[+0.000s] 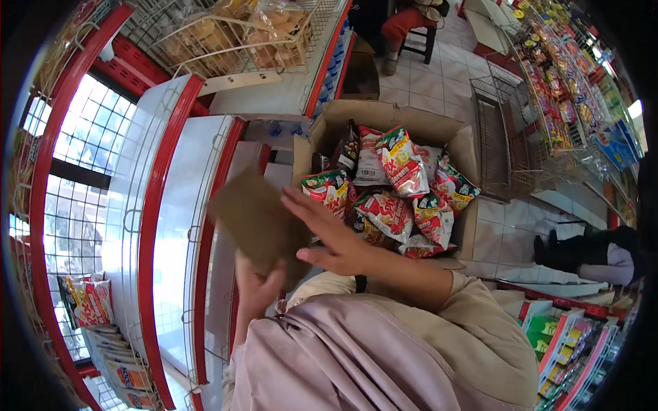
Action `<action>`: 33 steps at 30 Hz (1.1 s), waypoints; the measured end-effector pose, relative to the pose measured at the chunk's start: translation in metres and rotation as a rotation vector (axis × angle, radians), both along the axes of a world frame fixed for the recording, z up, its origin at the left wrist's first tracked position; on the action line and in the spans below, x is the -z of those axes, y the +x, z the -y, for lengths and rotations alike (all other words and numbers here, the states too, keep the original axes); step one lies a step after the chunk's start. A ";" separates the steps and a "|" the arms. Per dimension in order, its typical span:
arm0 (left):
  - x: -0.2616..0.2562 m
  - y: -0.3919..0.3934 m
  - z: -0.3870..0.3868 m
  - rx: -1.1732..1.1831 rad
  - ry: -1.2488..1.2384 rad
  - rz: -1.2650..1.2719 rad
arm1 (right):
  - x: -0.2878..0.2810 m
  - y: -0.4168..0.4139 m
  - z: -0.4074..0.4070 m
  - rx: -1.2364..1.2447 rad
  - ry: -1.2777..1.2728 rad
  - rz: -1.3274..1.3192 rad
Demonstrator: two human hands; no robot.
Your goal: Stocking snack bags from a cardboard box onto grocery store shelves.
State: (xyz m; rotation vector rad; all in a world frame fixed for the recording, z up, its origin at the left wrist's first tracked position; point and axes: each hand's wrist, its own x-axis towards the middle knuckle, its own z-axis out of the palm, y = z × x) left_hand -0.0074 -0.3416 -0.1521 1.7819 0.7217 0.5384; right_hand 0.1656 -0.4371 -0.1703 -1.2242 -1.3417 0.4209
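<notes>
My left hand (pixel 257 285) grips the lower edge of a brown cloth or cardboard piece (pixel 252 221), blurred, so its material is hard to tell. My right hand (pixel 329 236) is just to the right of it, fingers spread and nothing seen in them. Beyond my right forearm stands an open cardboard box (pixel 465 149) filled with several red and green snack packets (pixel 403 162). A dark packet (pixel 348 146) and a pale packet showing a barcode (pixel 371 169) lie among them.
White shelves with red edges (pixel 172 205) stand at the left, with hanging snack packets (pixel 87 303) below. Bread bags fill a wire basket (pixel 231 46) above. Wire racks of snacks (pixel 555 92) are at the right. One person sits on a stool (pixel 419 46); another person (pixel 586 257) stands at the right.
</notes>
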 end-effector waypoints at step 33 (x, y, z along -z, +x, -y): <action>0.122 0.116 0.000 0.144 -0.125 -0.268 | 0.037 0.052 0.174 0.423 0.343 -1.407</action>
